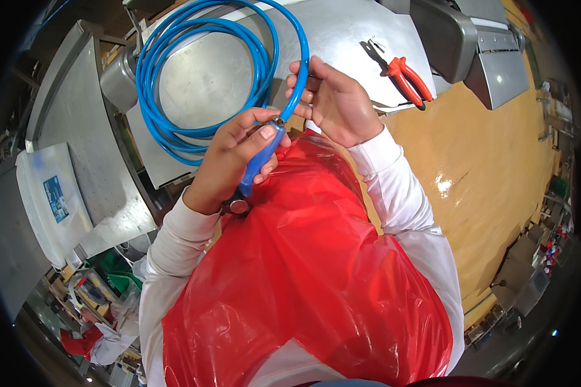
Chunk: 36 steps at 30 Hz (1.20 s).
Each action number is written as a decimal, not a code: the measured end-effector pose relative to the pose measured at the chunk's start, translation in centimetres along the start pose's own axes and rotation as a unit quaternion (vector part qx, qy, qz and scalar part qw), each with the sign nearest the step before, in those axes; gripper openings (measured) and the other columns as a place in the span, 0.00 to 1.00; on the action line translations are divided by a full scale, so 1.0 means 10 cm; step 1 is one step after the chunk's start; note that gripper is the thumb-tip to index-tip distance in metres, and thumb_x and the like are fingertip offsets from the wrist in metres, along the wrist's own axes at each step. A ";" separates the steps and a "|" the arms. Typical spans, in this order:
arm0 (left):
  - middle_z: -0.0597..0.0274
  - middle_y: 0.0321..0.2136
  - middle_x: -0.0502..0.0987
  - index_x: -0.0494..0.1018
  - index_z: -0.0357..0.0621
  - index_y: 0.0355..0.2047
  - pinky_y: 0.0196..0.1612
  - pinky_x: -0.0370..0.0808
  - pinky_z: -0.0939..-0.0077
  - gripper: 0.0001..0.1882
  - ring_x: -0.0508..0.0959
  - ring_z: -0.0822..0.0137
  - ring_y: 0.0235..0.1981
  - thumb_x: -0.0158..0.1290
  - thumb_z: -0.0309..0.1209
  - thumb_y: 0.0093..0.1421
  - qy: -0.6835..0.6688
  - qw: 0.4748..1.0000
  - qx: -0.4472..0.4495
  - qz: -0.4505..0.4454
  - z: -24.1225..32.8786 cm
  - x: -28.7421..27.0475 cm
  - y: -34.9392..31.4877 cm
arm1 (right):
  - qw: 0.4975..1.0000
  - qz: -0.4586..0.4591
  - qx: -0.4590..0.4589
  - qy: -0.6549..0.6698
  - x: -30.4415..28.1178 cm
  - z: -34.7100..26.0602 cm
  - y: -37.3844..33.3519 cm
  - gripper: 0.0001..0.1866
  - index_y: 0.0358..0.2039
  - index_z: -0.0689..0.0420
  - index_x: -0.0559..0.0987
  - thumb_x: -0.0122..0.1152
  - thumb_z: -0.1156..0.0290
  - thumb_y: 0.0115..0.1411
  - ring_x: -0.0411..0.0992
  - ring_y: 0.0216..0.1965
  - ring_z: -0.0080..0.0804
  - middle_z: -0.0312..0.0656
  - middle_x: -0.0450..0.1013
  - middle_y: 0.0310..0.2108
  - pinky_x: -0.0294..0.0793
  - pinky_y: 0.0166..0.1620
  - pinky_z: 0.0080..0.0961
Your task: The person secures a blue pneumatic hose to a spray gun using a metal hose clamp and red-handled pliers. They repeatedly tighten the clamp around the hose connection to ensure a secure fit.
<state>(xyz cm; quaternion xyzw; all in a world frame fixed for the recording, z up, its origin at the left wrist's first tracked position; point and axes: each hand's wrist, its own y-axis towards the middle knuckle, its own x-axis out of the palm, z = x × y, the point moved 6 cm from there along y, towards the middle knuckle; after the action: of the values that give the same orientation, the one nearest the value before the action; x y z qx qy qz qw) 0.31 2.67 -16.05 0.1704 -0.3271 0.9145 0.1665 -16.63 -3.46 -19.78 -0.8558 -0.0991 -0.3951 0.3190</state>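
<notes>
My left hand (229,151) is wrapped round a blue hose spray gun (259,160). The gun's dark round end points down toward my red plastic apron (316,258). At its upper end a small metal fitting (277,120) meets the blue hose (303,48). Just above that joint, my right hand (339,103) loosely curls its fingers round the hose. From there the hose loops up and left into a coil (145,97) on the metal surface. Pliers with orange-red handles (407,80) lie on that surface, right of my right hand.
A metal worktop (394,39) is in front of me, with grey machine housings (442,35) at its right. Another perforated metal surface (100,145) stands at left, beside a white translucent panel (55,200). Yellowish floor (471,161) stretches to the right.
</notes>
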 end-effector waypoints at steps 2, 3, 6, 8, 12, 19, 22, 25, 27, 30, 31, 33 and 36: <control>0.51 0.42 0.80 0.68 0.35 0.63 0.24 0.72 0.80 0.20 0.75 0.73 0.23 0.50 0.31 0.76 -0.001 1.000 -0.007 -0.005 0.00 0.01 -0.01 | 0.998 -0.029 -0.021 -0.047 -0.06 -0.04 -0.01 0.18 0.53 0.60 0.79 0.56 0.58 0.77 0.76 0.40 0.24 0.39 0.80 0.42 0.76 0.43 0.24; 0.50 0.41 0.80 0.69 0.36 0.63 0.23 0.72 0.80 0.19 0.74 0.73 0.23 0.50 0.31 0.76 -0.007 1.000 -0.006 -0.007 -0.01 0.01 -0.01 | 0.996 -0.045 -0.035 -0.074 -0.06 -0.07 0.00 0.16 0.51 0.61 0.79 0.59 0.59 0.76 0.76 0.40 0.24 0.40 0.81 0.41 0.76 0.43 0.22; 0.50 0.41 0.79 0.70 0.37 0.62 0.22 0.71 0.81 0.18 0.74 0.72 0.23 0.50 0.31 0.76 -0.016 1.000 -0.005 -0.011 -0.05 0.00 -0.01 | 0.992 -0.022 -0.059 -0.106 -0.02 -0.04 -0.04 0.15 0.48 0.62 0.80 0.63 0.62 0.74 0.76 0.37 0.23 0.41 0.82 0.39 0.75 0.41 0.20; 0.50 0.41 0.79 0.71 0.37 0.62 0.22 0.70 0.81 0.18 0.74 0.72 0.23 0.50 0.32 0.77 -0.011 1.000 -0.007 -0.011 -0.07 -0.02 -0.01 | 0.991 0.002 -0.068 -0.113 0.00 -0.03 -0.05 0.15 0.48 0.63 0.81 0.64 0.62 0.74 0.76 0.36 0.23 0.42 0.83 0.39 0.76 0.41 0.19; 0.52 0.39 0.78 0.71 0.35 0.60 0.21 0.69 0.81 0.19 0.72 0.73 0.21 0.47 0.37 0.78 -0.036 0.999 -0.017 0.003 0.01 0.01 -0.02 | 0.988 0.025 -0.077 -0.134 0.05 -0.02 -0.07 0.16 0.47 0.63 0.82 0.64 0.60 0.74 0.78 0.35 0.24 0.42 0.83 0.39 0.79 0.43 0.20; 0.58 0.35 0.79 0.77 0.33 0.55 0.21 0.67 0.82 0.23 0.71 0.76 0.18 0.49 0.44 0.78 -0.037 0.998 -0.024 0.036 -0.03 -0.06 -0.06 | 0.711 0.199 -0.271 -0.618 -0.48 -0.58 -0.41 0.23 0.53 0.68 0.82 0.70 0.60 0.68 0.82 0.41 0.32 0.47 0.85 0.41 0.81 0.47 0.29; 0.58 0.35 0.79 0.75 0.33 0.57 0.20 0.68 0.82 0.22 0.72 0.74 0.18 0.45 0.42 0.80 -0.030 0.998 -0.043 0.020 -0.02 -0.05 -0.09 | 0.349 0.268 -0.368 -0.819 -0.96 -1.07 -0.70 0.22 0.45 0.58 0.77 0.74 0.75 0.49 0.76 0.48 0.53 0.48 0.76 0.43 0.78 0.48 0.47; 0.57 0.35 0.79 0.75 0.33 0.58 0.21 0.69 0.82 0.24 0.72 0.75 0.18 0.46 0.43 0.80 -0.041 0.998 -0.052 -0.015 0.00 -0.04 -0.06 | 0.323 0.287 -0.190 -0.882 -1.80 -1.24 -0.72 0.24 0.48 0.57 0.72 0.69 0.76 0.50 0.75 0.51 0.56 0.49 0.75 0.48 0.78 0.49 0.50; 0.57 0.36 0.79 0.75 0.33 0.58 0.21 0.69 0.82 0.24 0.72 0.75 0.18 0.47 0.44 0.79 -0.049 0.997 -0.054 -0.028 -0.01 -0.06 -0.04 | 0.282 0.300 -0.151 -0.899 -1.73 -1.20 -0.66 0.21 0.46 0.58 0.70 0.66 0.76 0.52 0.76 0.48 0.59 0.52 0.75 0.47 0.79 0.47 0.54; 0.56 0.36 0.79 0.76 0.34 0.57 0.22 0.70 0.82 0.24 0.72 0.74 0.18 0.47 0.44 0.79 -0.075 0.995 -0.051 -0.042 -0.03 -0.06 -0.05 | 0.319 0.313 -0.102 -0.889 -1.62 -1.27 -0.59 0.17 0.44 0.60 0.70 0.64 0.76 0.55 0.78 0.40 0.62 0.57 0.76 0.40 0.80 0.41 0.54; 0.55 0.36 0.79 0.76 0.34 0.57 0.22 0.70 0.82 0.23 0.72 0.74 0.18 0.47 0.44 0.79 -0.092 0.994 -0.050 -0.044 -0.03 -0.06 -0.06 | 0.359 0.303 -0.134 -0.873 -1.75 -1.31 -0.59 0.17 0.45 0.62 0.72 0.62 0.76 0.56 0.80 0.32 0.54 0.55 0.77 0.33 0.80 0.36 0.49; 0.55 0.36 0.79 0.76 0.35 0.57 0.23 0.71 0.81 0.23 0.72 0.74 0.19 0.48 0.44 0.79 -0.111 0.991 -0.052 -0.045 -0.04 -0.08 -0.07 | 0.648 0.298 -0.055 -0.698 -1.91 -1.28 -0.73 0.18 0.45 0.63 0.73 0.61 0.75 0.54 0.81 0.31 0.47 0.51 0.78 0.32 0.80 0.36 0.47; 0.55 0.36 0.80 0.76 0.35 0.58 0.24 0.72 0.81 0.23 0.72 0.75 0.19 0.49 0.44 0.79 -0.117 0.991 -0.052 -0.037 -0.05 -0.11 -0.09 | 0.873 0.190 -0.016 -0.449 -1.61 -0.92 -1.06 0.19 0.44 0.63 0.74 0.57 0.75 0.49 0.82 0.38 0.40 0.47 0.78 0.38 0.82 0.42 0.42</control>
<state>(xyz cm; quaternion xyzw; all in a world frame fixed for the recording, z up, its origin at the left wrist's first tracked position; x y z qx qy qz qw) 1.60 3.47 -16.36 0.2790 -0.3848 0.8634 0.1691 -37.49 0.35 -22.22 -0.9484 -0.0611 0.0979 0.2953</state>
